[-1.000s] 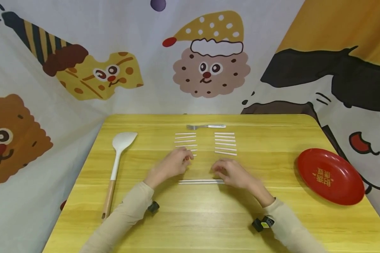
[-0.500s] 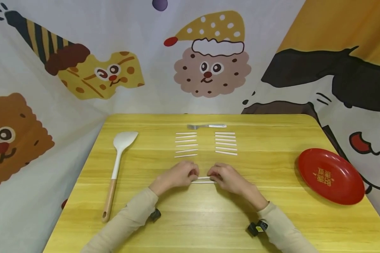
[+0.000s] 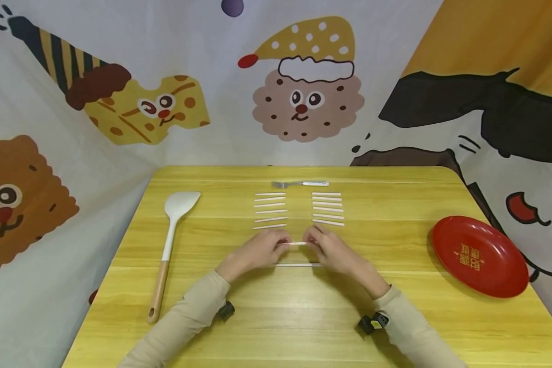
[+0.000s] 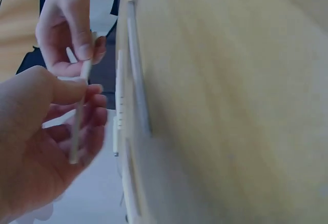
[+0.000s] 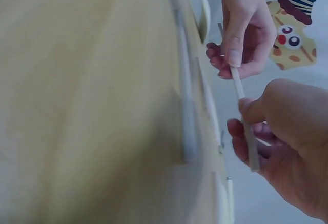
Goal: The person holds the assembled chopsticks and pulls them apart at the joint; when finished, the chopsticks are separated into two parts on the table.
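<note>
Both hands hold one thin pale chopstick (image 3: pixel 297 244) level above the table. My left hand (image 3: pixel 266 247) pinches its left part between thumb and fingers, and my right hand (image 3: pixel 333 250) pinches the right part. Only a short middle stretch shows between them in the head view. The right wrist view shows the chopstick (image 5: pixel 238 86) straight and in one piece. Nearer the person, a second chopstick (image 3: pixel 299 265) lies crosswise on the table, its ends hidden by the hands. Beyond the hands are two columns of short sticks, a left column (image 3: pixel 270 211) and a right column (image 3: pixel 327 209).
A fork (image 3: pixel 300 183) lies at the table's far edge. On the left is a white spatula (image 3: pixel 169 240) with a wooden handle. A red plate (image 3: pixel 501 255) sits at the right. Behind the table hangs a cartoon-printed cloth (image 3: pixel 230 102).
Both hands came together over the two lying chopsticks, took hold of the farther one, then lifted it and moved it slightly away from the person. The nearer chopstick stayed on the table.
</note>
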